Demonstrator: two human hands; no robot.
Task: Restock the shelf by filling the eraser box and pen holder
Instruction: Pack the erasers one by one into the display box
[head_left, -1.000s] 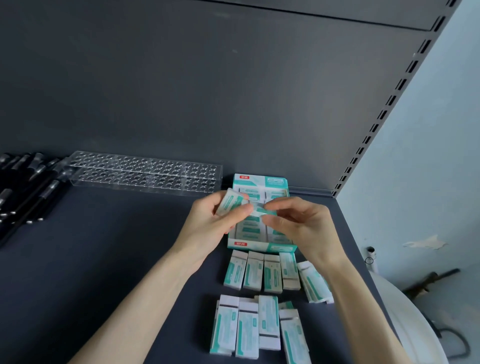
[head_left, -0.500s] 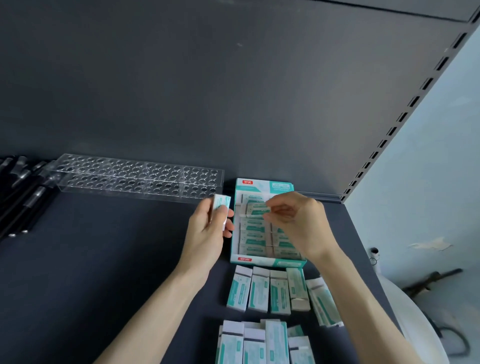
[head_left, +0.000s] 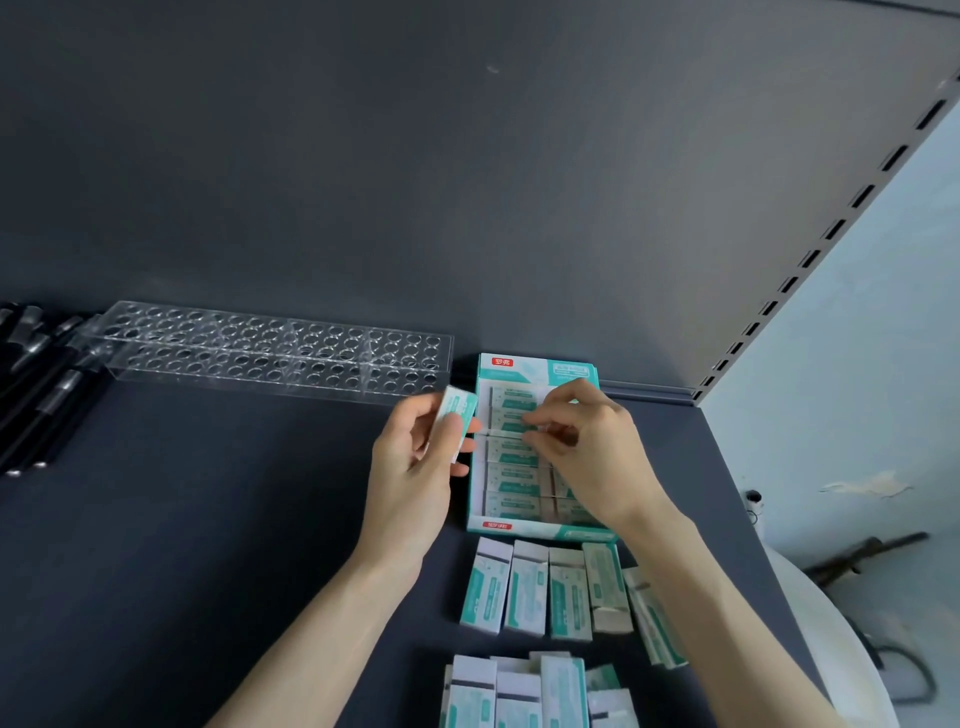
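We note the hands have parted: right hand (head_left: 589, 452) now pinches one eraser (head_left: 511, 417) into the eraser box (head_left: 535, 531), centre frame; left hand (head_left: 415, 467) grips a spare eraser (head_left: 457, 421). Filling progresses.

At the right, a pale wall (head_left: 857, 312) bears a patch of peeling paint (head_left: 865, 488). A slotted upright (head_left: 831, 228) runs along its left edge. Low down lie a rusty bar (head_left: 865, 553) and a dark cable loop (head_left: 914, 675), beside a white rounded object (head_left: 826, 634).
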